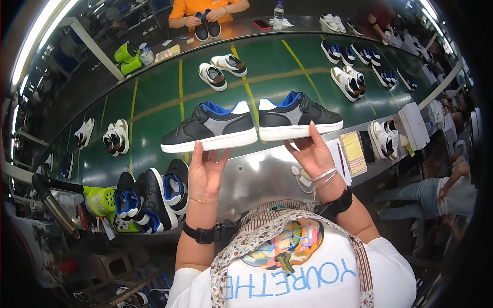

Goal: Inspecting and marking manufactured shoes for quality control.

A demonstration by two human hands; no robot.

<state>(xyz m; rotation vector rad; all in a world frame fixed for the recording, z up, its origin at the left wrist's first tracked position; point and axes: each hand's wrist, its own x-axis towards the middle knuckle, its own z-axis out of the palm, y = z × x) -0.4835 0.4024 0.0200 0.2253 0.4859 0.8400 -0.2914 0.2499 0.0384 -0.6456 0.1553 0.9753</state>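
My left hand (206,172) grips a black and grey sneaker (210,126) with a white sole and blue lining from below, its toe pointing left. In my right hand (312,154) is the matching sneaker (300,117), toe pointing right, thumb against its sole edge. Both shoes are held up side by side, heels facing each other with a narrow gap between them. Beneath them lies a metal worktop (246,179) and, beyond it, a green conveyor belt (159,102) with yellow cross lines.
Several black sneakers (154,197) stand at the left by a lime-green fan-like device (100,200). White sneakers (213,77) ride the belt ahead. On the right lie a yellow notepad (353,153) and more white sneakers (382,139). Across the belt, a person in orange (205,7) handles dark shoes.
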